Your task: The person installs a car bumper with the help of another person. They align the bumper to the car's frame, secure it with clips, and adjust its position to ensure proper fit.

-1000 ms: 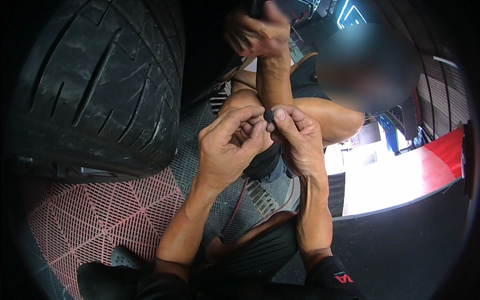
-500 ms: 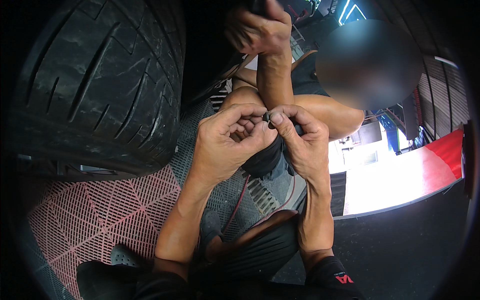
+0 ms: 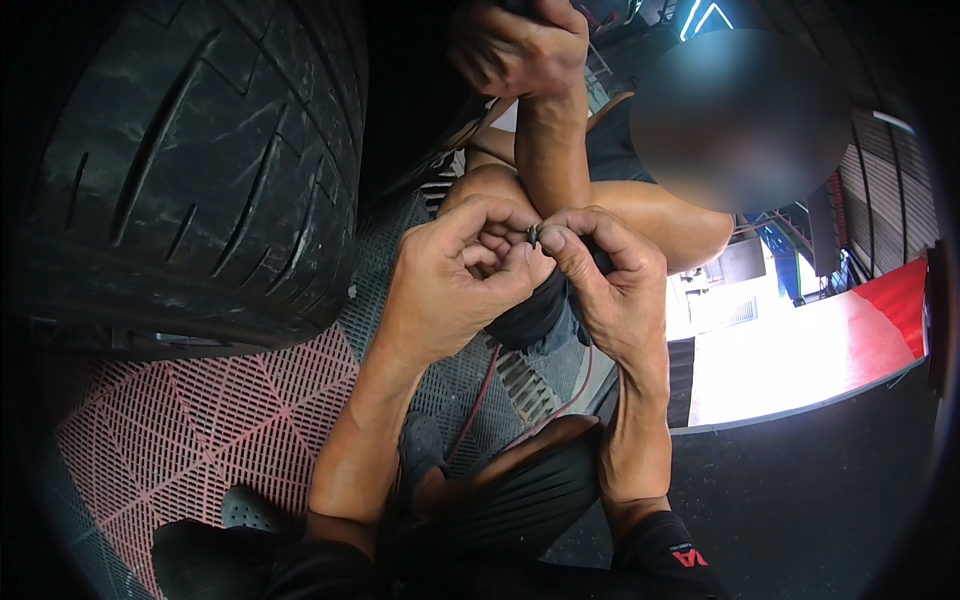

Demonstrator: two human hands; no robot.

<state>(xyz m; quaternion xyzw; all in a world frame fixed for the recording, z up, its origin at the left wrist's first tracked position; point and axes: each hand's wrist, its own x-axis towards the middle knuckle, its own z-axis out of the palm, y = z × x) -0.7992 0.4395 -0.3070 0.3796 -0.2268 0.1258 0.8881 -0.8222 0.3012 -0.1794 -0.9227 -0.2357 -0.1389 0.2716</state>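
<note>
A small dark piece (image 3: pixel 533 237), too small to name for certain, sits between my two hands near the middle of the view. Thumb and forefinger of my left hand (image 3: pixel 435 285) pinch it from one side, the other fingers curled in. On its other side, the thumb and bent forefinger of my right hand (image 3: pixel 618 285) press together on it. The fingertips hide most of its shape. Just beyond my hands are a co-worker's bent knee and forearm (image 3: pixel 553 150). The co-worker's closed hand (image 3: pixel 525 45) is at the top, beside the dark wheel area.
A large black tyre (image 3: pixel 200 190) fills the left side. Below lies red and grey grid floor matting (image 3: pixel 230 420), with a thin red hose (image 3: pixel 478 405) across it. A white and red curved panel (image 3: pixel 800 355) stands at the right. My shoe (image 3: pixel 250 508) rests on the matting.
The view has shifted slightly, so the tyre sits a little farther left and higher. My fingertips have moved slightly around the small dark piece, which stays pinched between both hands.
</note>
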